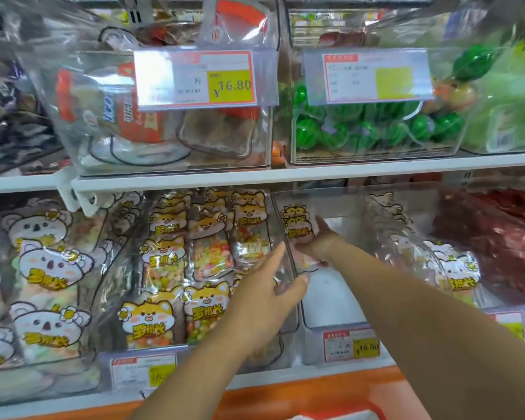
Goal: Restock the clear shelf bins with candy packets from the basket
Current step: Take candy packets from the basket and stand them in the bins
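1. A white shelf board (285, 177) runs across the view, with clear bins above and below it.
2. Below it, a nearly bare clear bin (334, 301) sits just right of a full bin (115, 268) packed with fox-print candy packets.
3. The left hand (264, 286) lies against the wall between these two bins, fingers mostly straight and thumb on the inner side of the bare bin.
4. The right hand (312, 244) reaches deep into the bare bin, fingers curled round a small stack of candy packets (296, 225) held upright near its left wall.
5. A price tag (350, 347) fronts this bin.
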A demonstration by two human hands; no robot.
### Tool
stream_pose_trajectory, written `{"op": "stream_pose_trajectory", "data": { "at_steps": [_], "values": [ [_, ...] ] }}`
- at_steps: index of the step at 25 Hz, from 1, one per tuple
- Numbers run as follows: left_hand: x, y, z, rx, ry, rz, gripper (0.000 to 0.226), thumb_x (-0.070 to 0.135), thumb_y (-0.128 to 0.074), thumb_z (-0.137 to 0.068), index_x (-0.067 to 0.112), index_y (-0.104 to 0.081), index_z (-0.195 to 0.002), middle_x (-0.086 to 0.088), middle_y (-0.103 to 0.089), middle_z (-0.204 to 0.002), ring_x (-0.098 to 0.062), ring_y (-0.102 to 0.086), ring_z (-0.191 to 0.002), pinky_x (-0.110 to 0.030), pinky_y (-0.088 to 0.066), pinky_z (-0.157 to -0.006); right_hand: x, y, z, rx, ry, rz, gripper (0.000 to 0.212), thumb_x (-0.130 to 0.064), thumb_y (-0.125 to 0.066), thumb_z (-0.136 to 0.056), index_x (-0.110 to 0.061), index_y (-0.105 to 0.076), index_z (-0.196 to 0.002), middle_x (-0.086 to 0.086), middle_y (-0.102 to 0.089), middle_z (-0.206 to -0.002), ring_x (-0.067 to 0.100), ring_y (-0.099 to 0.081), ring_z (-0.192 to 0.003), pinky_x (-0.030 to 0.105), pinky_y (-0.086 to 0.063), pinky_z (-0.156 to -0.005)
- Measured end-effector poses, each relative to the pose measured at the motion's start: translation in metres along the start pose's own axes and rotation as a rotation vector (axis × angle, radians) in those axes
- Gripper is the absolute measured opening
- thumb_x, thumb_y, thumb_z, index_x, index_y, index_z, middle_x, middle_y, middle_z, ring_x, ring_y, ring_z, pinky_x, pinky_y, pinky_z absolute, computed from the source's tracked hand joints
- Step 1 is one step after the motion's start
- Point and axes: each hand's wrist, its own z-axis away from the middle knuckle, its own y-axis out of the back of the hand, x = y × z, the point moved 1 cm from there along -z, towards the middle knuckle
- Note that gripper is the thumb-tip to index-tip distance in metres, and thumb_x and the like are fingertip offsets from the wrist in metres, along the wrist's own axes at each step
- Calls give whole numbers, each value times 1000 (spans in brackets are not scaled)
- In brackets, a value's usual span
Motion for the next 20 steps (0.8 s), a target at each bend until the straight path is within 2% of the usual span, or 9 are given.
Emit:
{"op": "stream_pose_trajectory", "data": {
  "at_steps": [3,4,7,9,11,13,14,17,20],
  "values": [
    [0,1,0,-6,2,8,73,51,-55,-92,42,-17,-153,21,-19,-159,27,-32,-112,-9,-26,-98,-2,-1,5,-3,-24,-148,89,-27,-66,-90,-26,-5,-155,9,-47,-145,32,-55,-119,28,-48,-57],
    [0,1,1,-5,4,10,73,51,-55,-92,42,-17,-153,20,-20,-159,24,-32,-115,-12,-26,-101,-3,-1,4,-4,-31,-131,88,-27,-66,-90,-24,-6,-155,9,-46,-145,31,-54,-121,28,-48,-57],
    [0,1,1,-1,3,11,73,53,-55,-92,42,-17,-153,22,-20,-158,24,-34,-117,-17,-28,-106,-3,0,1,0,-67,-168,86,-25,-66,-90,-10,-10,-153,13,-42,-147,30,-47,-127,28,-48,-76],
    [-2,1,0,10,-2,8,73,53,-55,-92,42,-18,-153,20,-20,-159,12,-31,-133,-22,-27,-112,-3,0,3,26,-135,-268,73,-21,-71,-85,-3,-32,-144,18,-54,-133,27,-55,-106,32,-47,-76],
    [-4,1,0,15,-4,15,73,52,-55,-92,41,-18,-153,20,-21,-159,8,-29,-135,-20,-26,-110,-4,4,10,10,-174,-290,47,-17,-72,-83,0,-53,-123,16,-62,-113,23,-55,-88,30,-46,-69],
    [-4,2,-1,31,-10,6,72,52,-55,-92,40,-19,-153,19,-22,-159,3,-27,-140,-21,-25,-110,-8,11,21,-3,-210,-258,35,-16,-69,-84,-1,-56,-113,14,-58,-105,23,-52,-83,30,-48,-66],
    [-2,2,-1,37,-10,-3,72,52,-55,-92,40,-19,-153,18,-23,-158,1,-26,-142,-23,-25,-111,-10,17,28,20,-205,-215,37,-17,-69,-86,-1,-54,-115,14,-57,-107,24,-52,-86,33,-51,-70],
    [1,3,1,57,-8,-12,73,51,-57,-92,36,-21,-154,14,-27,-158,-4,-29,-142,-29,-27,-114,-19,37,64,181,-52,-68,49,-19,-63,-91,-3,-47,-133,16,-56,-118,29,-56,-104,33,-47,-86],
    [10,6,5,97,-24,-43,76,52,-59,-90,32,-24,-154,11,-28,-158,-7,-33,-141,-30,-30,-114,-22,45,132,345,166,-321,34,-14,-57,-91,-15,-57,-125,5,-62,-109,19,-59,-88,29,-46,-74]
  ]
}}
